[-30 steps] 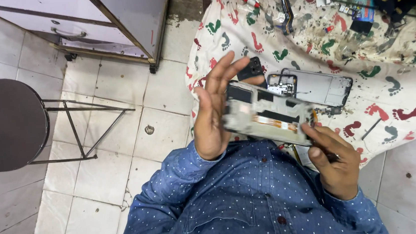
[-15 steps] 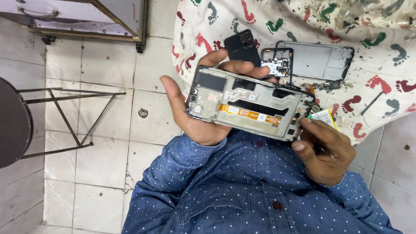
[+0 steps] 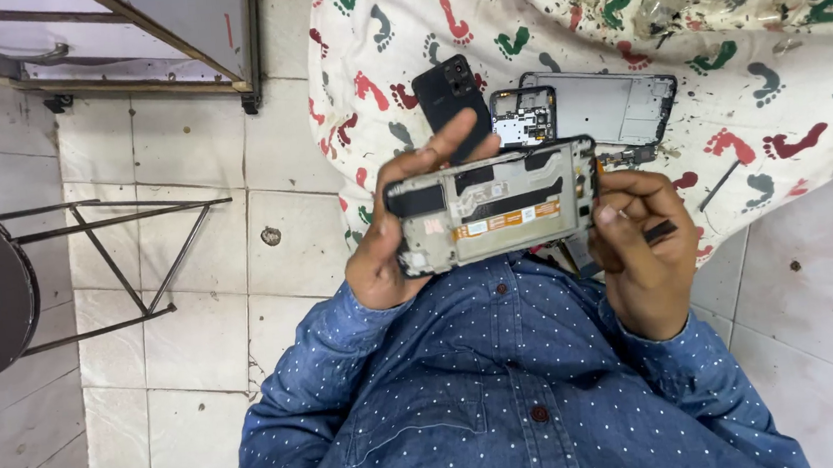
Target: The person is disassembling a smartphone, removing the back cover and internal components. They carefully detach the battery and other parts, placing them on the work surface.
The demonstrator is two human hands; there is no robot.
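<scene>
I see the left hand (image 3: 390,256) clamped round the opened phone frame (image 3: 493,207), tilting it w/ insides up for access, above the cloth's (image 3: 773,62) near edge. Right hand (image 3: 643,244) closed on a thin dark tool (image 3: 660,233) at the frame's end; back cover (image 3: 452,100) & second frame (image 3: 606,105) lie on the cloth.

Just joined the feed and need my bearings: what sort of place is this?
Probably a small phone repair bench. The left hand and right hand hold an opened phone frame; another stripped phone body and a black back cover lie on a stained footprint-patterned cloth above a tiled floor.
</scene>
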